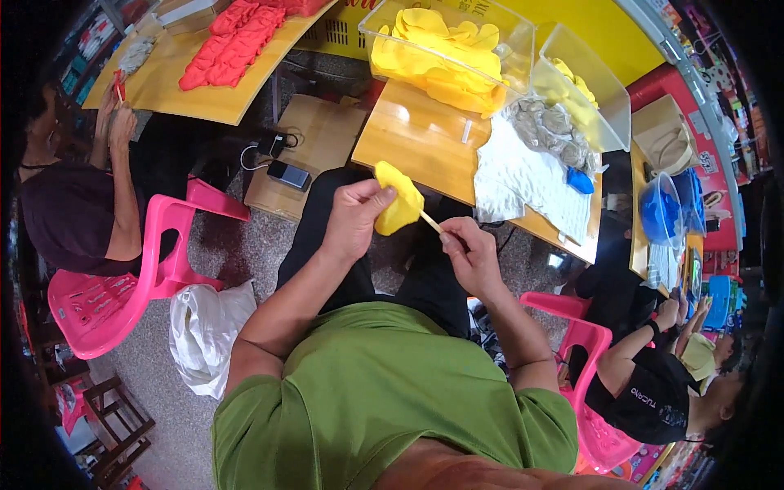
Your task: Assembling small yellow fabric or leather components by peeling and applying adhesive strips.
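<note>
Above my lap, my left hand pinches a soft yellow fabric piece between thumb and fingers. A thin pale stick runs from the right side of that piece. Its other end is gripped in the closed fingers of my right hand. Whether the stick goes inside the fabric or just touches it, I cannot tell. Both hands are in front of the near edge of a wooden table.
A clear bin on the table holds yellow pieces; beside it are a second bin, grey bundles and a white cloth. Red pieces lie on the left table. People sit on pink chairs at both sides.
</note>
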`<action>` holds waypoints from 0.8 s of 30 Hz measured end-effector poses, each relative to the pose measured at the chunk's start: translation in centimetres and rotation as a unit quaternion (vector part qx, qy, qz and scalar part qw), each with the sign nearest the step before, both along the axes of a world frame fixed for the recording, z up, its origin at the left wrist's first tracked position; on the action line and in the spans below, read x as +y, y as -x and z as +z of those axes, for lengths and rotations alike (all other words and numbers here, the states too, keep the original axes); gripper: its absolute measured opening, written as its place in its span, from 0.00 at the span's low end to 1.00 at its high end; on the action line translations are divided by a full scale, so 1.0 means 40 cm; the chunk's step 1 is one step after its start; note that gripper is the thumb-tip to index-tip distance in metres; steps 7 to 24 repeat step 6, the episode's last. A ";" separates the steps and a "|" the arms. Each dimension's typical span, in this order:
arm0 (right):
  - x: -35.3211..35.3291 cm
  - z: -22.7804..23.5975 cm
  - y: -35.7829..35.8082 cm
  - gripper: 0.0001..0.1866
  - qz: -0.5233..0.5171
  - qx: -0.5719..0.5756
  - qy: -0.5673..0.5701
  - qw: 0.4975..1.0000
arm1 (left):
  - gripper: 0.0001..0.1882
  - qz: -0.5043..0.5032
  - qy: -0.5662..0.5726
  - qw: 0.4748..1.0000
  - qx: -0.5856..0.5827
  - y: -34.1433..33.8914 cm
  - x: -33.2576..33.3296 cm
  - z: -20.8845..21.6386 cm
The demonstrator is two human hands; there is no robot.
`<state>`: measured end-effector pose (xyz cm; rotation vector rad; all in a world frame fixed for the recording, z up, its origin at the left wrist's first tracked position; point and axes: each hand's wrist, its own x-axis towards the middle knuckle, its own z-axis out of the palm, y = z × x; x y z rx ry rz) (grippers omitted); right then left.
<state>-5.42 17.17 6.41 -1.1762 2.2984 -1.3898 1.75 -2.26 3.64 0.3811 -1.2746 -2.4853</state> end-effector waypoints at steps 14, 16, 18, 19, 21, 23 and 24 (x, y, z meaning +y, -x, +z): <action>-0.010 -0.017 -0.024 0.04 0.005 -0.035 0.057 0.998 | 0.13 0.009 0.069 0.996 0.062 -0.021 -0.008 0.052; -0.010 -0.017 -0.024 0.04 0.005 -0.035 0.057 0.998 | 0.13 0.009 0.069 0.996 0.062 -0.021 -0.008 0.052; -0.010 -0.017 -0.024 0.04 0.005 -0.035 0.057 0.998 | 0.13 0.009 0.069 0.996 0.062 -0.021 -0.008 0.052; -0.010 -0.017 -0.024 0.04 0.005 -0.035 0.057 0.998 | 0.13 0.009 0.069 0.996 0.062 -0.021 -0.008 0.052; -0.010 -0.017 -0.024 0.04 0.005 -0.035 0.057 0.998 | 0.13 0.009 0.069 0.996 0.062 -0.021 -0.008 0.052; -0.010 -0.017 -0.024 0.04 0.005 -0.035 0.057 0.998 | 0.13 0.009 0.069 0.996 0.062 -0.021 -0.008 0.052; -0.010 -0.017 -0.024 0.04 0.005 -0.035 0.057 0.998 | 0.13 0.009 0.069 0.996 0.062 -0.021 -0.008 0.052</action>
